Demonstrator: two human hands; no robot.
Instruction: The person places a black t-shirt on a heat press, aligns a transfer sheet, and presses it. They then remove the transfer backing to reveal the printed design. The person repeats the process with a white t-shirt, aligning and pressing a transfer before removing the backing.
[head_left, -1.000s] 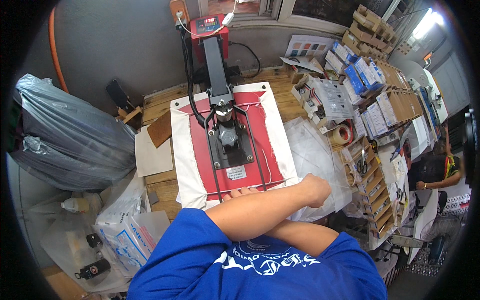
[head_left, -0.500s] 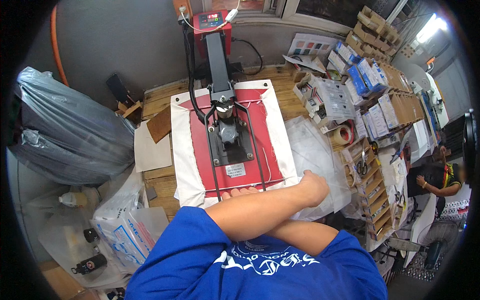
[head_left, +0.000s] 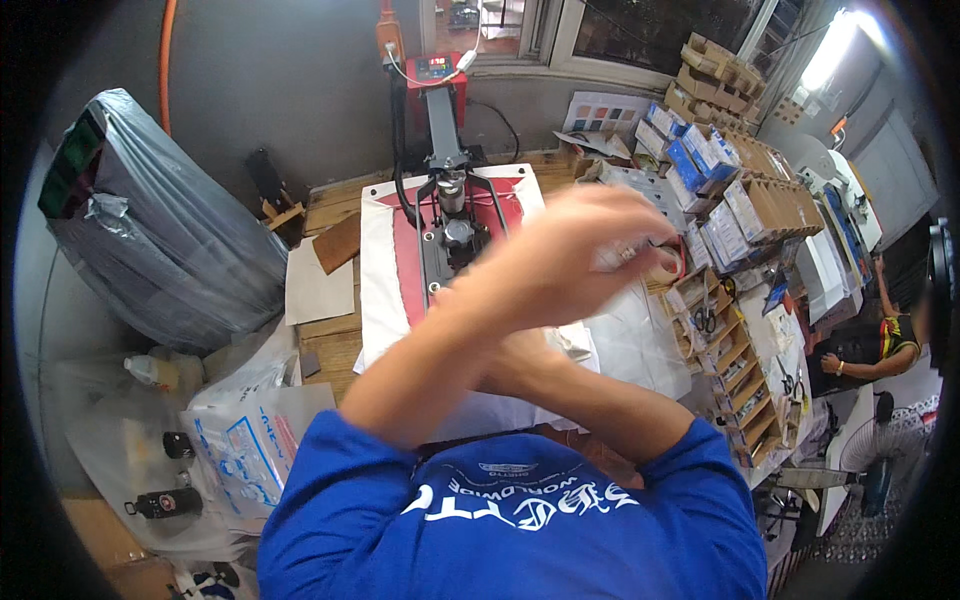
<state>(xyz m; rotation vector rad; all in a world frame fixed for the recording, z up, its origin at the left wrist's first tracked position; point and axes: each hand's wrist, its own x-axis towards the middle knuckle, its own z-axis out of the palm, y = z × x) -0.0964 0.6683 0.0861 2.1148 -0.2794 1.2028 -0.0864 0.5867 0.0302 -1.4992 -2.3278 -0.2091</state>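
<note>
My arms cross in front of a heat press. It has a dark metal arm and a red upper plate edged with white cloth. My left hand, blurred by motion, is raised over the press's right side. Its fingers curve with a gap from the thumb, and nothing shows in its grasp. Beneath the left forearm is my right hand, at the press's front edge. The forearm covers most of it, so its fingers and anything in them are hidden. White cloth bunches just right of it.
Clear plastic sheets lie right of the press, beside a divided cardboard tray and stacked boxes. Scissors rest on the tray. Plastic covers a tall object at left. Another person is at far right.
My left hand, earlier closed near the press's front right corner, has lifted up and away, and its fingers have loosened. My right hand's fingers, earlier showing at the front edge, are now covered.
</note>
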